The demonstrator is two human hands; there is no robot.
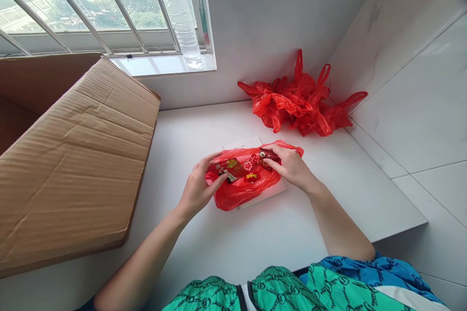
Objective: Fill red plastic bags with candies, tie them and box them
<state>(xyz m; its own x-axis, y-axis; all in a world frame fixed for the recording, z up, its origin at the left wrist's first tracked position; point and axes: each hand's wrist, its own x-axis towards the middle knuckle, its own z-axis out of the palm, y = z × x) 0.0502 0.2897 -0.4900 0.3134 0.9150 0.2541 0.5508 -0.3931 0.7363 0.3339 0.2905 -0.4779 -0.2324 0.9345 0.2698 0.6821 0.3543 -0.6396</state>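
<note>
Green and blue patterned clothing (284, 291) fills the bottom edge, closest to the lens. From it two bare forearms reach up to the middle of the white counter (255, 248). At centre a red plastic bag (241, 192) lies on a white sheet (268, 193), its mouth open toward 12 o'clock, with wrapped sweets (237, 169) showing inside. The left hand (199, 189) pinches the bag's rim at its 9 o'clock side, thumb against fingers. The right hand (292, 167), at the 3 o'clock side, seems to pinch a dark red packet (269, 154) at the bag's mouth.

By the look of it, the work is at the filling stage: one hand holds the bag open while the other handles a sweet. The film is thin and slack, so further handling calls for a steady hold on the rim.

A big cardboard box (80, 155) stands at 9 o'clock. A heap of red bags (302, 102) sits against the wall at 1 o'clock. Farthest off, a clear bottle (180, 14) stands on the window sill at 11 o'clock.
</note>
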